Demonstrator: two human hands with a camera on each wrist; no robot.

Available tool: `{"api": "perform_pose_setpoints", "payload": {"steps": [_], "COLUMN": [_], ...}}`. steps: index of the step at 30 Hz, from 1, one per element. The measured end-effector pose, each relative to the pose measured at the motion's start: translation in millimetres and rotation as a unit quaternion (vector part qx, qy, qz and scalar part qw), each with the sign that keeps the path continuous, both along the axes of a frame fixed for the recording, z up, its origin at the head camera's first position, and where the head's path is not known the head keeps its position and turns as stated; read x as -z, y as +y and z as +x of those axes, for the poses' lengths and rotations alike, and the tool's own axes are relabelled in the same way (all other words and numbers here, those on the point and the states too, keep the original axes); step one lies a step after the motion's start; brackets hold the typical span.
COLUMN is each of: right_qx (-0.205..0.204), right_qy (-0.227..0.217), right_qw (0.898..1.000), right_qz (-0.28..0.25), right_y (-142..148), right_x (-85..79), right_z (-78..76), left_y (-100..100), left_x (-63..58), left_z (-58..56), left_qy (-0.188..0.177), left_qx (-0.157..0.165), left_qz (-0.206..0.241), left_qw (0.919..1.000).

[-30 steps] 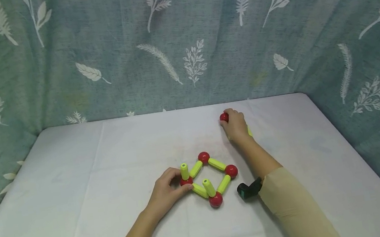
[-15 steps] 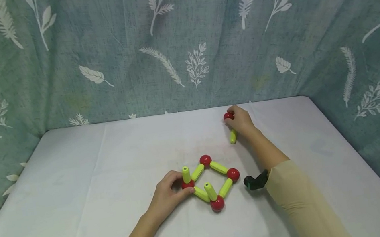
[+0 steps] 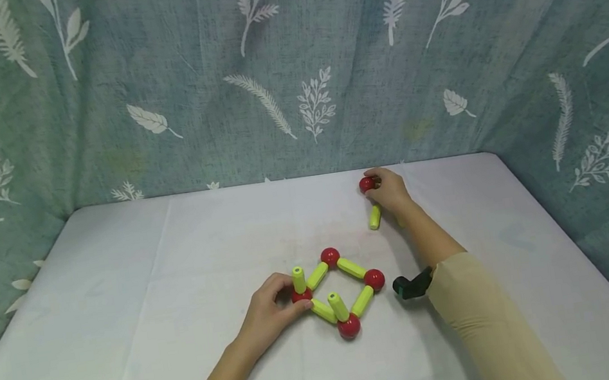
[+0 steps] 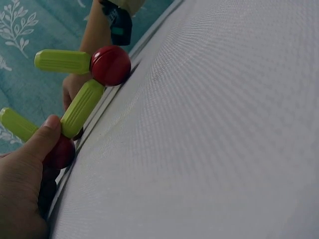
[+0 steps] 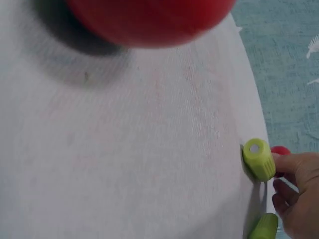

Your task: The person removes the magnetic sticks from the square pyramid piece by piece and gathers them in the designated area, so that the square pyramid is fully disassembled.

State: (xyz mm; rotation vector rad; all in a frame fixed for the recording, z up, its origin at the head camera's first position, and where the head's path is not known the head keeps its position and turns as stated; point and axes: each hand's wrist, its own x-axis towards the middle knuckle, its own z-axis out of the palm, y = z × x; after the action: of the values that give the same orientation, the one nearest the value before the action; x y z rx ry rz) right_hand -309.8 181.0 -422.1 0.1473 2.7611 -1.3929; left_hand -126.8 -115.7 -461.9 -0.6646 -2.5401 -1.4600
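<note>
Four-sided and flat on the table, a frame of yellow-green rods (image 3: 352, 267) and red balls (image 3: 330, 256) stands near the middle in the head view. Two short rods (image 3: 338, 306) rise from its left and front balls. My left hand (image 3: 267, 307) grips the left ball (image 3: 301, 296), thumb in front, as the left wrist view also shows. Far back on the right, my right hand (image 3: 389, 192) pinches a loose red ball (image 3: 366, 184) between thumb and fingers. Just in front of that hand lies a loose yellow-green rod (image 3: 374, 217); the right wrist view shows another rod (image 5: 264, 226) beside it.
A white cloth covers the table (image 3: 216, 228), whose back edge runs close behind the right hand. Behind it hangs a green leaf-patterned curtain (image 3: 177, 71). A black camera mount (image 3: 413, 285) sticks out from the right sleeve, close to the frame's right ball (image 3: 374, 280).
My right hand has shifted slightly right with the red ball, and the loose rod in front of it has come into fuller view. My left hand keeps its grip on the frame's left ball.
</note>
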Motion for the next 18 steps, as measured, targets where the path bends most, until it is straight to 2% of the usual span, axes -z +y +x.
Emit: {"api": "perform_pose_setpoints", "payload": {"steps": [11, 18], "right_qx": [-0.006, -0.025], "right_qy": [0.003, 0.029], "right_qw": [1.000, 0.999], "right_qz": [0.005, 0.034], "right_y": [9, 8], "right_x": [-6.7, 3.2], "right_z": [12.4, 6.6], "left_y": [0, -1], "left_x": [-2.3, -2.1], "left_z": [-0.8, 0.4], "left_qy": [-0.002, -0.007], "left_qx": [-0.002, 0.003], "left_qz": [-0.005, -0.001], "left_qw": [1.0000, 1.0000]}}
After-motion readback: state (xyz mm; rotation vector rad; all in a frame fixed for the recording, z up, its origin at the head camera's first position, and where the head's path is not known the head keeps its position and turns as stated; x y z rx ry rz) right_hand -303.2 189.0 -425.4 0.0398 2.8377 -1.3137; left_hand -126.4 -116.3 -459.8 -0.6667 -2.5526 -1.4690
